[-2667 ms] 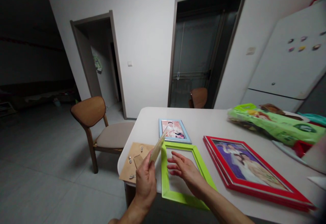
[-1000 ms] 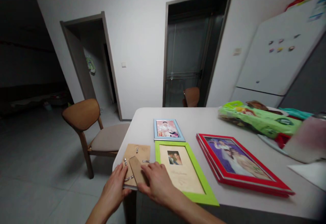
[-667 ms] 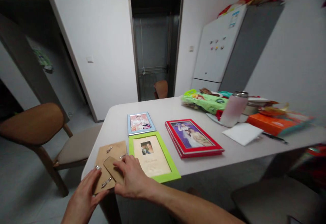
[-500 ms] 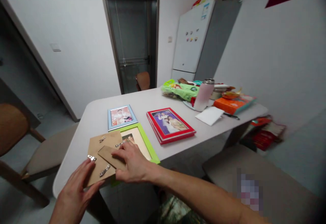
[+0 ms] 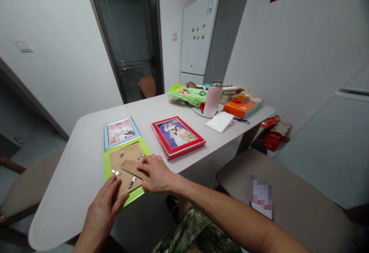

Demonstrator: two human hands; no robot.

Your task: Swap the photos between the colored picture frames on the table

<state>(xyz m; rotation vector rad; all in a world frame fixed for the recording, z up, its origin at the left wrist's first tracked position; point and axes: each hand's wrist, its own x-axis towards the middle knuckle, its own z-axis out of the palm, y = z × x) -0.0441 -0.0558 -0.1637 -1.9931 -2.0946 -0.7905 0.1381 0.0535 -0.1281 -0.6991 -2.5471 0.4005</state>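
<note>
A brown backing board (image 5: 127, 174) with several metal clips lies back side up within the green picture frame (image 5: 107, 164). My left hand (image 5: 100, 207) grips the board's near left corner, fingers at the left edge and thumb at the near edge. My right hand (image 5: 157, 174) is closed on the board's right side, its fingers over the hinged stand leg (image 5: 133, 167). Beyond it, touching the green frame, lies a blue picture frame (image 5: 105, 134) with a photo. To the right is a red picture frame (image 5: 187, 151) with a wedding photo, apparently stacked on another.
Toward the far right of the white table (image 5: 66, 180) stand a pink bottle (image 5: 212, 101), a green bag (image 5: 187, 95) and an orange box (image 5: 239, 109). White paper (image 5: 219, 121) and a pen (image 5: 241, 121) lie near them. A chair seat (image 5: 282, 191) is at the right.
The backing board has moved from partly over the green frame's left side into the frame's outline, both hands moving with it. The camera view has shifted to the right.
</note>
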